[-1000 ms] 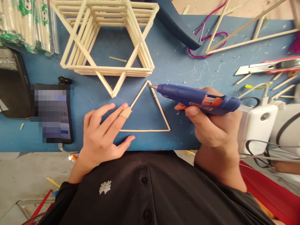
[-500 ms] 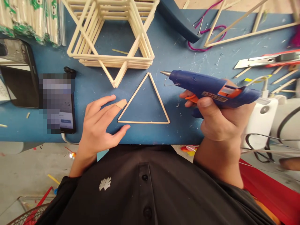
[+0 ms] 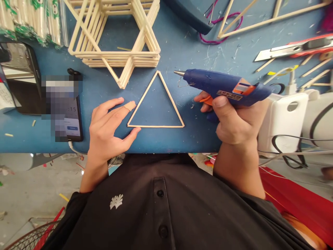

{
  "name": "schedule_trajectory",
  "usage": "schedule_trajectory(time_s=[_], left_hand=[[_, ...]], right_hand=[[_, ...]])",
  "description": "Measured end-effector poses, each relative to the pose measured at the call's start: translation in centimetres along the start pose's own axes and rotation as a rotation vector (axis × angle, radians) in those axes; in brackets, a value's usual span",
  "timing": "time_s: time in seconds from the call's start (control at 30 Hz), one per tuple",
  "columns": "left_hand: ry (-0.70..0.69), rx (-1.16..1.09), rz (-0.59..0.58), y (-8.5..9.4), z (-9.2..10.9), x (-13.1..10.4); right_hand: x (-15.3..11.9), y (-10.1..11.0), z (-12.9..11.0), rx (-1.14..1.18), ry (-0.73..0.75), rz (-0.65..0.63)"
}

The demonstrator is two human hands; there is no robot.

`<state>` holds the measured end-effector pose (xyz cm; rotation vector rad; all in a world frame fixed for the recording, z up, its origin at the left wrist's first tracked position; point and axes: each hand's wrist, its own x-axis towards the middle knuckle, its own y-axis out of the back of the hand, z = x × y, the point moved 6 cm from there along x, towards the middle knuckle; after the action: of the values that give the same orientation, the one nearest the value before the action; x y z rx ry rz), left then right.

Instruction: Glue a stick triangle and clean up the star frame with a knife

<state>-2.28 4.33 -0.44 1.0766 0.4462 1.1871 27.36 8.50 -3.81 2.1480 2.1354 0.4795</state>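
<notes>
A triangle of thin wooden sticks (image 3: 170, 98) lies flat on the blue table in front of me. My left hand (image 3: 110, 130) is open around its lower left corner, fingers spread. The thumb tip is at the bottom stick and a fingertip with a tan bandage is by the left stick. My right hand (image 3: 231, 119) is wrapped round the grip of a blue hot glue gun (image 3: 215, 82), a finger at its orange trigger. The metal nozzle points left, a little to the right of the triangle's top corner.
A star-shaped stack of stick triangles (image 3: 125, 64) stands behind. At left are two phones (image 3: 22, 80) (image 3: 71, 121) and wrapped chopsticks (image 3: 39, 21). At right lie a utility knife (image 3: 286, 50), a white power bank (image 3: 283, 121) with cables, and a stick frame (image 3: 249, 33) with purple yarn.
The view has shifted slightly, so the things on the table appear higher and farther left. My left thumb has come up to the triangle's bottom stick. The glue gun stays in my right hand.
</notes>
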Motion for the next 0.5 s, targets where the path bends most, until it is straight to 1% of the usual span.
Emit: schedule_trajectory(time_s=[0.17, 0.33, 0.5], left_hand=[[0.005, 0.004, 0.029, -0.02, 0.02, 0.01], [0.07, 0.044, 0.0, -0.45, -0.26, -0.01], [0.019, 0.011, 0.016, -0.17, -0.04, -0.14]], right_hand=[[-0.01, -0.02, 0.18, -0.013, -0.022, -0.013], [0.02, -0.17, 0.17, -0.024, -0.013, -0.005], [0.03, -0.26, 0.15, -0.027, -0.005, -0.008]])
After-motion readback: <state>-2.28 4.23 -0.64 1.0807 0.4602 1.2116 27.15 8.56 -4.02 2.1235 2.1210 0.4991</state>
